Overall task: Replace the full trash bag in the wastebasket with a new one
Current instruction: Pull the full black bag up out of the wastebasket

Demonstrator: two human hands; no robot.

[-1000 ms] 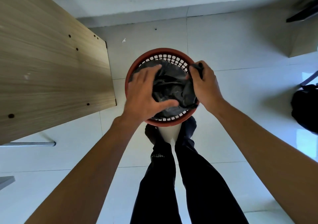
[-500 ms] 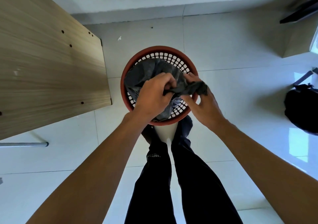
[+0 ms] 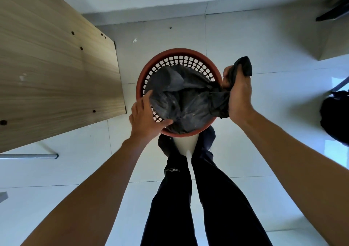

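A round red-brown mesh wastebasket [image 3: 175,53] stands on the white floor just ahead of my feet. A crumpled dark grey trash bag [image 3: 181,98] fills its inside. My right hand [image 3: 238,96] is shut on a gathered, twisted end of the bag at the basket's right rim, and the bag's tip sticks out above my fist. My left hand [image 3: 145,115] rests on the basket's near left rim, fingers spread, its thumb pressing on the bag's lower edge.
A wooden table top [image 3: 52,64] reaches in from the left, its corner close to the basket, with a metal bar [image 3: 28,156] below it. A black bag [image 3: 335,117] lies on the floor at the right edge. A beige furniture corner [image 3: 334,43] stands at upper right.
My right hand has pulled the gathered end of the bag out to the right, past the rim. My left hand has let go of the bunch and moved down to the near left rim.
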